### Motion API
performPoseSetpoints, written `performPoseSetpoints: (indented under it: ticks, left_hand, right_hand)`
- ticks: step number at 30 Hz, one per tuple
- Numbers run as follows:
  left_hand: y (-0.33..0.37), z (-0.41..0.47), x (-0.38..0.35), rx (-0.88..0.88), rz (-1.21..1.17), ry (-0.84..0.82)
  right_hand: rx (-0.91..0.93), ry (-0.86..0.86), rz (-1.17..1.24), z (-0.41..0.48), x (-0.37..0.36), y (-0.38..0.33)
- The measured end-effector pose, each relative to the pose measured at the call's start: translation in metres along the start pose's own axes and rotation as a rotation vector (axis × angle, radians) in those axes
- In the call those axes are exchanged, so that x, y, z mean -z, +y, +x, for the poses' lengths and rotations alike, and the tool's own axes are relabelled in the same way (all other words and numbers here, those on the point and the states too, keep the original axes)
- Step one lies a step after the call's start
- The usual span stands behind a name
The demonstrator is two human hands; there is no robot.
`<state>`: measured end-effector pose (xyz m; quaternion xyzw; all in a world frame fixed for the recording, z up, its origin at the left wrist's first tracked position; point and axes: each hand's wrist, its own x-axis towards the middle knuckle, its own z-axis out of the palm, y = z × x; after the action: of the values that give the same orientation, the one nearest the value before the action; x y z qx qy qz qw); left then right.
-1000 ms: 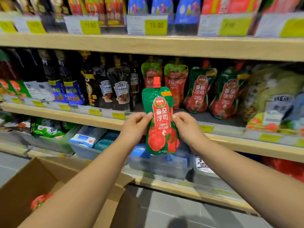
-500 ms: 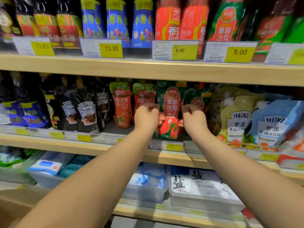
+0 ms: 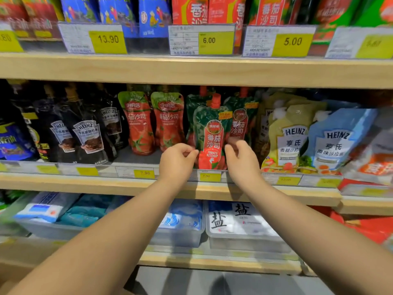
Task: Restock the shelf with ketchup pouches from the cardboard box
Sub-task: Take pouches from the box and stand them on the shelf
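Green ketchup pouch upright at middle shelf front edge. Left hand and right hand pinch its lower sides, fingers curled.

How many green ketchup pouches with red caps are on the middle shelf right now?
3. The front pouch stands at the shelf edge between the left hand and right hand. One is behind it to the left, another behind to the right. More may be hidden behind.
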<state>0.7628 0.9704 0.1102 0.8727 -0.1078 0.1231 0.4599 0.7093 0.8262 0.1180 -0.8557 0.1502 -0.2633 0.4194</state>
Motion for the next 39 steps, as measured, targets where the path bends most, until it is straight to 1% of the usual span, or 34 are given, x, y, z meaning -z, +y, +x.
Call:
performPoseSetpoints:
  ticks: [3, 7, 14, 17, 20, 22, 24, 27, 29, 30, 32, 35, 37, 39]
  left_hand:
    - [0.007, 0.001, -0.008, 0.001, 0.016, 0.004]
    - [0.021, 0.0, -0.024, -0.024, 0.019, -0.037]
    - [0.042, -0.002, -0.045, -0.079, 0.0, -0.133]
    - [0.04, -0.002, -0.045, -0.092, 0.01, -0.15]
    - [0.032, -0.003, -0.033, -0.112, -0.023, -0.093]
    - [0.023, -0.006, -0.017, -0.087, -0.151, -0.021]
    - [0.004, -0.014, 0.003, -0.027, -0.287, 0.054]
    - [-0.035, -0.037, 0.033, 0.129, -0.476, 0.281]
    - [-0.068, -0.056, 0.054, 0.242, -0.556, 0.412]
    - [-0.086, -0.065, 0.063, 0.306, -0.572, 0.441]
    - [-0.125, -0.079, 0.077, 0.434, -0.559, 0.443]
    - [-0.187, -0.1, 0.099, 0.587, -0.449, 0.422]
    - [-0.23, -0.117, 0.116, 0.655, -0.377, 0.353]
    - [-0.271, -0.134, 0.137, 0.765, -0.297, 0.297]
  right_hand:
    - [-0.017, -0.021, -0.053, -0.005, 0.003, 0.001]
    - [-0.055, -0.021, -0.03, -0.009, 0.012, 0.005]
    - [-0.073, 0.023, -0.113, -0.015, 0.027, 0.016]
    - [-0.05, 0.089, -0.106, -0.024, 0.025, 0.014]
    - [0.035, 0.157, -0.045, -0.031, 0.017, 0.001]
    - [0.101, 0.156, -0.005, -0.035, 0.007, -0.01]
    - [0.161, 0.108, 0.029, -0.044, -0.011, -0.022]
    - [0.188, 0.008, 0.113, -0.064, -0.049, -0.038]
    - [0.208, -0.061, 0.155, -0.08, -0.08, -0.046]
    - [0.212, -0.108, 0.169, -0.089, -0.095, -0.05]
    - [0.206, -0.2, 0.197, -0.106, -0.125, -0.058]
    - [0.205, -0.343, 0.209, -0.137, -0.177, -0.067]
    - [0.219, -0.45, 0.191, -0.163, -0.212, -0.071]
    - [0.233, -0.544, 0.192, -0.191, -0.246, -0.075]
